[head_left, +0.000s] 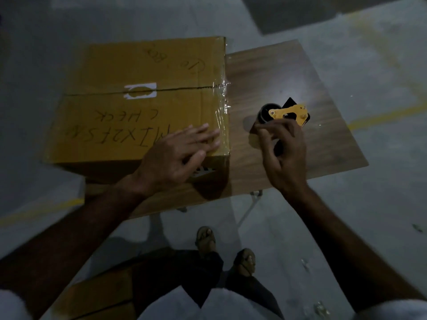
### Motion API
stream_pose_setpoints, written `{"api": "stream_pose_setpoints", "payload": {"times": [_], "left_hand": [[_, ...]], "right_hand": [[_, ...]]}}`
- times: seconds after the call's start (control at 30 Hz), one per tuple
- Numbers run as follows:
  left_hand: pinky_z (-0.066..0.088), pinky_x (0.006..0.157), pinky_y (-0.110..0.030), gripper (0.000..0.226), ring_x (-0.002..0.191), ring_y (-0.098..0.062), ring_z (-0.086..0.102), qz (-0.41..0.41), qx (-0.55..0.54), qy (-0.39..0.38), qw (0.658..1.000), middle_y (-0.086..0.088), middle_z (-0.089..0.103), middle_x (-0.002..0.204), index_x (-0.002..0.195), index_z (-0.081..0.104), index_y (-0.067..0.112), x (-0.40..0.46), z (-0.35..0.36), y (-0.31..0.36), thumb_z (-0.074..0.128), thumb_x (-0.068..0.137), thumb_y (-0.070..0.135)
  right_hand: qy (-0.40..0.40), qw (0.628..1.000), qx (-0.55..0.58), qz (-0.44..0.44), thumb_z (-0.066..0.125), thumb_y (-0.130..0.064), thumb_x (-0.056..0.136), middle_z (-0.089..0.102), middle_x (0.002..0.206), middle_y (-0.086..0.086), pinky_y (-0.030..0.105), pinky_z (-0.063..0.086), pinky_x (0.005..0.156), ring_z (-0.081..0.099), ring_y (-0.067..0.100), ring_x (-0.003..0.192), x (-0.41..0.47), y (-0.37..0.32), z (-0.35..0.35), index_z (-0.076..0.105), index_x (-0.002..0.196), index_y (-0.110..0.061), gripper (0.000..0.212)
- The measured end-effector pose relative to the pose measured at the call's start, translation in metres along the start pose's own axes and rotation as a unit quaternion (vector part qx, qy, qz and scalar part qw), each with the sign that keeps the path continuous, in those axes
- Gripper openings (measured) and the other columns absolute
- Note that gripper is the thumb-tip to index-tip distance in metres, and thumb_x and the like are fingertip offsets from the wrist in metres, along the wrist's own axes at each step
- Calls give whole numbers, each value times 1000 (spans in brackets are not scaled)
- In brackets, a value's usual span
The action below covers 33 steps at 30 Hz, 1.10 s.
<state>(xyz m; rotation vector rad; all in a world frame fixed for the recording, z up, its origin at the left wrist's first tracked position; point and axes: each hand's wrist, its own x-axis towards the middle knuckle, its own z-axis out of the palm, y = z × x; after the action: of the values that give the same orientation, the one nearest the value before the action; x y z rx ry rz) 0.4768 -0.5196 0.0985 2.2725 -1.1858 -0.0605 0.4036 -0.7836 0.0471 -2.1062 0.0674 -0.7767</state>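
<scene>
Sealing the cardboard box point(138, 107) on the table point(300, 77): partway.
Left hand point(178, 151), fingers straight, is pressing tape point(223, 105) onto the box's right edge; right hand point(284, 153) is gripping the tape dispenser point(286, 114) beside it; centre seam point(104, 93) is probably waiting for tape.

A warehouse or packing area: bare concrete floor point(346, 54) with a painted yellow line point(381, 116), a marker-labelled box point(138, 121), and a tape dispenser point(286, 114) on a folding counter point(323, 139).

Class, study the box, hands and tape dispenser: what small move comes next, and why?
Probably carry the tape dispenser, gripped by the right hand, to the centre seam: it looks mostly untaped, and the left hand lies flat on the box.
</scene>
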Motion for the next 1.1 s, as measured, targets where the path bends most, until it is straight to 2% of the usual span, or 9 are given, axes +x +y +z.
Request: {"api": "stream_pose_setpoints", "payload": {"times": [0.07,0.17,0.4,0.57,0.73,0.83,0.9,1.0,1.1], "left_hand": [[41,118,-40,35,142,-12,50,-30,-39,59,997,4,62,143,128,72,16,5,6,4,46,109,31],[54,104,-44,30,131,-13,61,-35,-32,115,992,2,71,129,113,78,13,8,15,5,62,103,36],[56,99,-48,31,130,-21,63,32,56,133,989,-5,70,132,113,77,7,3,25,-4,76,97,34],[57,97,-48,41,132,-25,61,67,140,129,979,-7,66,138,118,74,5,1,29,-7,79,94,38],[53,99,-45,52,135,-27,57,51,191,117,973,-6,63,143,120,69,8,-1,38,-6,83,87,45],[48,99,-44,67,136,-29,54,26,215,84,973,-5,59,146,124,63,9,-1,39,-3,90,75,46],[50,101,-47,74,140,-27,51,13,184,57,981,-3,56,149,128,60,10,-2,31,-2,91,72,47],[54,98,-48,56,140,-19,51,10,98,46,994,2,57,148,127,64,14,-1,17,-2,75,90,55],[58,83,-47,44,123,-21,62,2,123,66,990,1,65,136,115,71,15,6,12,-1,68,96,54]], "right_hand": [[-77,994,21,-77,60,-39,105,60,124,3,33,49,94,53,14,121,6,-16,4,73,115,-19,26],[-134,986,-9,-102,70,-39,99,58,133,9,29,45,100,45,8,128,10,-18,13,75,113,-19,25],[-130,969,-61,-200,74,-43,96,60,137,14,42,50,92,53,20,123,10,3,22,76,104,-13,31],[-124,947,-95,-280,75,-49,94,58,142,17,48,50,89,59,30,120,12,15,28,68,113,-16,39],[-115,949,-100,-277,78,-51,91,50,150,16,41,42,105,52,31,131,0,31,36,56,130,-22,53],[-147,957,-107,-228,85,-39,84,48,152,21,48,42,109,49,36,136,-11,28,40,46,138,-25,68],[-180,951,-125,-216,87,-37,81,44,155,22,52,40,112,45,38,140,-10,21,34,44,138,-25,72],[-213,938,-118,-245,79,-52,88,42,157,19,51,41,111,43,34,141,7,12,18,55,131,-21,58],[-210,926,-107,-296,66,-56,98,48,153,16,41,41,110,47,30,138,29,3,15,63,120,-19,43]]}}
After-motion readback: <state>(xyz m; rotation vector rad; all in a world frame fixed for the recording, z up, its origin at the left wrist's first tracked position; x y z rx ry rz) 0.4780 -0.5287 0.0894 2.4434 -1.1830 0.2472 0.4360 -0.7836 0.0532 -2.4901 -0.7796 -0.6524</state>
